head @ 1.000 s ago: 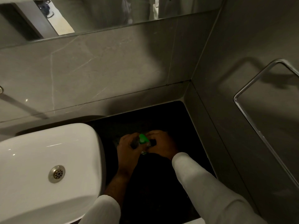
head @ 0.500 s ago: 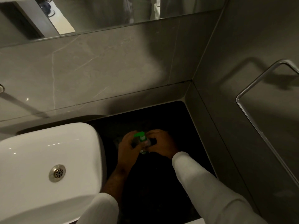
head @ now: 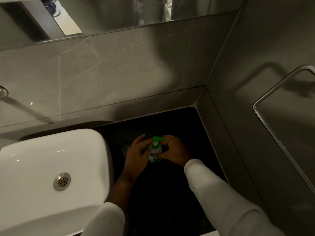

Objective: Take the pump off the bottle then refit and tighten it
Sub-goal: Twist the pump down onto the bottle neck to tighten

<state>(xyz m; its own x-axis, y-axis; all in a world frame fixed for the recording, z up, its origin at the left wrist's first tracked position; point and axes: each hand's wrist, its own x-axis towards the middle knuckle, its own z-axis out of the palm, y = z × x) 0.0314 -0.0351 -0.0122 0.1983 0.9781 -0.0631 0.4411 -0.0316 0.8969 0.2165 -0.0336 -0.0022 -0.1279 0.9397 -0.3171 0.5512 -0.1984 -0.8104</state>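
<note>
A white basin (head: 42,167) with a metal drain (head: 62,181) fills the lower left. Beside it lies a black countertop (head: 170,193). A mirror (head: 102,14) spans the top; a chrome rail (head: 272,92) sits right.

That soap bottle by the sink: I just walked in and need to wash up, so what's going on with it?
A person in white sleeves is working on a small clear bottle standing on the dark counter beside the white sink. The right hand grips the bottle's body, while the left hand is open beside it, fingers apart. The green pump sits on the bottle's neck, nozzle pointing toward the right hand. Whether it is screwed tight cannot be told.
</note>
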